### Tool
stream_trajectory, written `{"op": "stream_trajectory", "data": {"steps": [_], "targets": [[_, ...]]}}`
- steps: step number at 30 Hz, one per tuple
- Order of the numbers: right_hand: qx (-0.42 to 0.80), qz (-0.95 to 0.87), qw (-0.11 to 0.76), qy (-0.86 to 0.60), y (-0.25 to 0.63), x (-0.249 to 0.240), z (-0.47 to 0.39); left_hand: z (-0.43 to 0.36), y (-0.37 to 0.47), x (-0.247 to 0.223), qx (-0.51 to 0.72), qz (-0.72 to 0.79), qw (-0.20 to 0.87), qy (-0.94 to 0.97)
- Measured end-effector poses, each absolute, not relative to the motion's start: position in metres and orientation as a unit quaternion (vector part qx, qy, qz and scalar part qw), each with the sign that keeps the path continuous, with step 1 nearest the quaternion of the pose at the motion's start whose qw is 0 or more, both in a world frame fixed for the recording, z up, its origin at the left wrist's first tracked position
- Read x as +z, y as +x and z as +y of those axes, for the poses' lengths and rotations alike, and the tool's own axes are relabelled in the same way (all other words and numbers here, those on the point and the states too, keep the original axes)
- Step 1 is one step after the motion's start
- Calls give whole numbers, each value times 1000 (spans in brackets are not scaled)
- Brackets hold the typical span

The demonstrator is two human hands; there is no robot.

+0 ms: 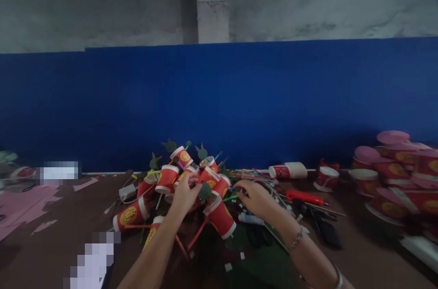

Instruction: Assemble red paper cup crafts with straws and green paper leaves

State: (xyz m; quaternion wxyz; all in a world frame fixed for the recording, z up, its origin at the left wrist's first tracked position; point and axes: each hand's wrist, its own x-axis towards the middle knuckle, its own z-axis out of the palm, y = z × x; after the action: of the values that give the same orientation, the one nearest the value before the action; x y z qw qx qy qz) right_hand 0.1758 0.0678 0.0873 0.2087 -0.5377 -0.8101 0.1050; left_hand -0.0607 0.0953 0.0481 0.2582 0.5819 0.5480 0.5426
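Note:
My left hand (187, 194) is in a heap of red paper cups with gold emblems, its thumb and fingers closed at the side of a paper cup (209, 177). A round dark green paper piece (205, 191) sits right by the thumb. Just right of the heap, my right hand (253, 195) has its fingers bent and slightly apart, close to a green straw (230, 198); nothing shows between them. Below the hands a tilted red cup (221, 218) has a straw through it. Another cup (130, 214) lies on its side at the left. Dark rabbit-shaped cutouts (201, 151) stick up behind.
Stacked cups (288, 171), a red-handled tool (306, 197) and black scissors (323, 225) lie to the right. Cups with pink discs (393, 166) are piled at far right. Pink paper sheets (29, 207) cover the left. A blue panel (219, 97) stands behind the table.

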Motion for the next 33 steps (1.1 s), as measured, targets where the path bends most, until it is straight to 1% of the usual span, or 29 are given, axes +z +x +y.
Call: {"op": "stream_trajectory", "data": {"steps": [4, 6, 9, 11, 14, 18, 21, 25, 30, 33], "targets": [[59, -768, 96, -630, 197, 92, 74, 90, -62, 55, 545, 561, 185, 595], [58, -753, 61, -653, 202, 90, 76, 84, -58, 61, 546, 556, 151, 608], [63, -743, 27, -666, 201, 80, 79, 72, -48, 71, 538, 532, 114, 644], [64, -743, 11, -666, 198, 71, 81, 61, -38, 77, 501, 495, 70, 706], [61, -747, 7, -662, 195, 62, 83, 43, -22, 84, 461, 445, 59, 765], [63, -748, 32, -660, 196, 64, 82, 23, -5, 89, 405, 409, 60, 816], [79, -756, 70, -646, 194, 77, 80, 16, 5, 85, 365, 391, 71, 842], [120, -788, 144, -587, 184, 95, 69, 19, 11, 67, 382, 394, 85, 832], [208, -806, 284, -476, 171, 101, 52, 25, 11, 51, 395, 430, 124, 802], [224, -803, 307, -459, 168, 100, 49, 25, 11, 51, 407, 426, 137, 796]]}}
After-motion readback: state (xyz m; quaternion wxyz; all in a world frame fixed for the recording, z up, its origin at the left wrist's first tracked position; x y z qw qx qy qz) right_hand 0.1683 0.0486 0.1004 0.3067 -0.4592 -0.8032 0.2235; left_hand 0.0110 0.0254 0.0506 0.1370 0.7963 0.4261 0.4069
